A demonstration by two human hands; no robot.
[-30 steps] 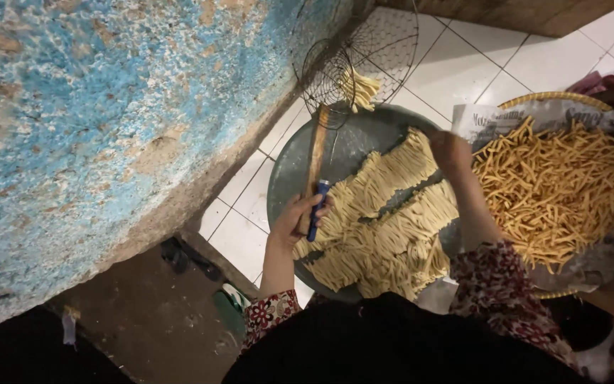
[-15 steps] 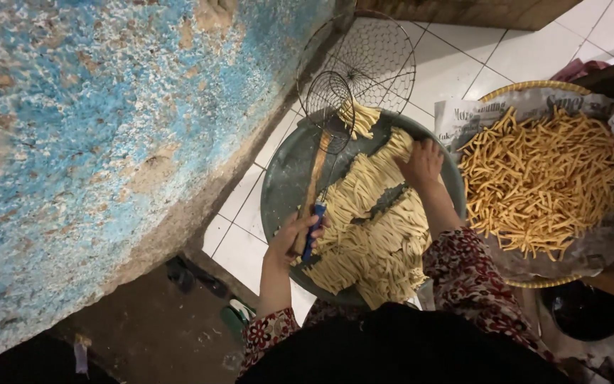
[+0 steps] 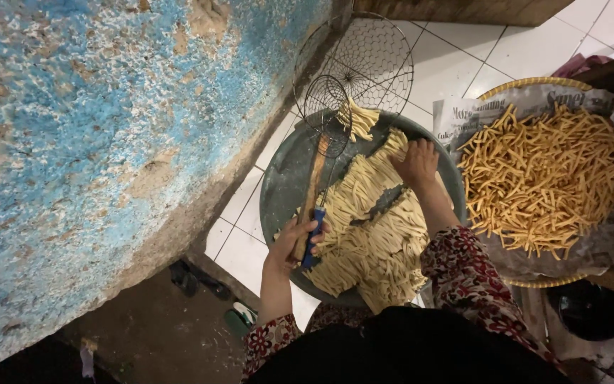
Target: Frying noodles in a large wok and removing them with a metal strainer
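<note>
Left hand: my left hand (image 3: 294, 242) is curled shut around the wooden handle and the blue grip of the wire skimmer (image 3: 327, 107), thumb over the top.
Skimmer: it runs away from my left hand toward the far rim of the tray; its small wire basket sits at the end, with a clump of pale strips lying against it.
Right hand: my right hand (image 3: 416, 162) lies palm down, fingers spread and slightly bent, on the far end of the raw dough strips (image 3: 374, 235); I cannot tell whether it pinches any.
Dough strips: pale, cut in long rows, they fill the space between my two hands and reach back toward my body, touching both hands.
Tray: the round grey metal tray (image 3: 283, 185) carries the strips and the skimmer; its bare part shows just left of my left hand.
Large wire strainer: a wider round mesh strainer (image 3: 378, 57) stands beyond the skimmer's basket, well ahead of both hands.
Fried sticks: a heap of golden fried sticks (image 3: 545, 171) lies just to the right of my right hand, on paper in a woven basket (image 3: 527, 84).
Floor: white tiles (image 3: 239, 213) lie under the tray, left of my left hand.
Wall: a rough blue-flecked wall (image 3: 94, 142) rises further left.
Sleeves: red flower-patterned sleeves (image 3: 463, 274) cover my forearms.
</note>
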